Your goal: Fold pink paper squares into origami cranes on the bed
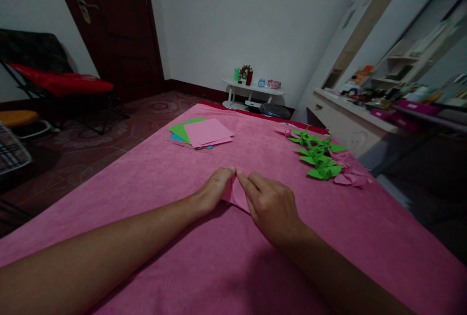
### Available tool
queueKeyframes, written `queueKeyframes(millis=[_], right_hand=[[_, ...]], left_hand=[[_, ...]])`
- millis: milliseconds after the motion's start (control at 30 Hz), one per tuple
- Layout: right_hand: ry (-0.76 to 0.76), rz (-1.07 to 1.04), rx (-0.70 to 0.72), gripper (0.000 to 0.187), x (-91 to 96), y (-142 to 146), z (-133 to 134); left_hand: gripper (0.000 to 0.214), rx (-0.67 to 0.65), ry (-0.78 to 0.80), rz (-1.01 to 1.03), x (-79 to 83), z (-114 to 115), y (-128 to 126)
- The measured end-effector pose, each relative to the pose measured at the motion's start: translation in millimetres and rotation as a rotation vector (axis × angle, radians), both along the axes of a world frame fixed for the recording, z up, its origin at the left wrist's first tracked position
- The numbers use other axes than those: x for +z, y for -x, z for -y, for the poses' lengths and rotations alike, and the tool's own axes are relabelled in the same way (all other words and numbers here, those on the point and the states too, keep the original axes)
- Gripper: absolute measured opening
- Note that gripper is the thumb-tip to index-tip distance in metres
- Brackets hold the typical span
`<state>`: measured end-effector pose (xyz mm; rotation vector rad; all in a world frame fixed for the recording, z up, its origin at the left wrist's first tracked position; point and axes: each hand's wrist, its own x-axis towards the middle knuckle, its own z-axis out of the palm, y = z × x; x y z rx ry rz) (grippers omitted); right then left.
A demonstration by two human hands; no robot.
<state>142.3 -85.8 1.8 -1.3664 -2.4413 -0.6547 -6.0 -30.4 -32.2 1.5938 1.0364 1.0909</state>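
Between my two hands is a pink sheet of origami paper [236, 195], partly folded and low over the pink cloth. My left hand [214, 187] grips its left side, with the thumb near the top. My right hand [272, 203] is closed on the right side, its index finger pressed along a fold close to the left thumb. Both hands cover much of the paper, so its full shape is hidden. Beyond them lies a loose stack of square paper [207, 131] in pink, green and blue. Folded green paper figures [321, 157] sit in a cluster to the right.
Folded pink paper figures [353, 177] lie beside the green ones, near the right edge of the cloth-covered surface [175, 252]. A white shelf [255, 86] with small items stands by the wall. A red chair [62, 84] is at left, and a cluttered dresser [357, 115] at right.
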Motion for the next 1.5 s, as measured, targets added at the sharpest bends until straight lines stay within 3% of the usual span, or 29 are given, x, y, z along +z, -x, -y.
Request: queueKeyframes(millis=[233, 533, 633, 733, 900, 967, 1033, 1100, 1200, 1367, 1500], right_hand=[[0.020, 0.040, -0.020, 0.039, -1.3, 3.8, 0.3], [0.060, 0.039, -0.017, 0.032, -0.2, 5.1, 2.1], [0.092, 0.004, -0.020, 0.035, 0.6, 6.6, 2.7], [0.169, -0.191, -0.003, 0.038, 2.7, 3.4, -0.8], [0.348, -1.078, 0.006, 0.028, 4.3, -17.9, -21.4], [0.568, -1.387, -0.018, 0.037, 2.7, -24.3, -28.2], [0.832, -1.582, -0.053, 0.044, 0.0, -25.5, -30.6], [0.985, -1.658, -0.058, 0.044, -3.1, -22.5, -29.3], [1.030, -1.650, -0.046, 0.041, -7.8, -17.2, -26.3], [0.904, -1.590, 0.050, 0.036, -15.2, -18.4, -30.2], [0.821, -1.495, 0.028, 0.027, -19.6, -20.6, -34.4]], left_hand=[[0.032, -0.056, -0.039, -0.029, -5.8, -1.1, 1.4], [0.045, -0.212, 0.018, -0.062, 8.0, 3.9, -1.0], [0.046, -0.188, 0.031, -0.074, 6.2, 3.2, -0.9], [0.043, -0.064, -0.047, -0.113, 4.9, 0.3, 1.0], [0.047, 0.112, -0.157, -0.120, 9.7, -6.2, 8.0], [0.048, 0.235, -0.258, -0.128, 11.9, -8.2, 10.2], [0.046, 0.223, -0.332, -0.085, 13.4, -9.4, 10.8], [0.046, 0.169, -0.383, -0.032, 14.4, -9.9, 10.2], [0.046, 0.117, -0.391, -0.010, 14.7, -9.8, 8.7], [0.044, 0.039, -0.356, -0.095, 12.3, -8.3, 8.4], [0.045, 0.034, -0.343, -0.188, 8.0, -7.5, 6.5]])
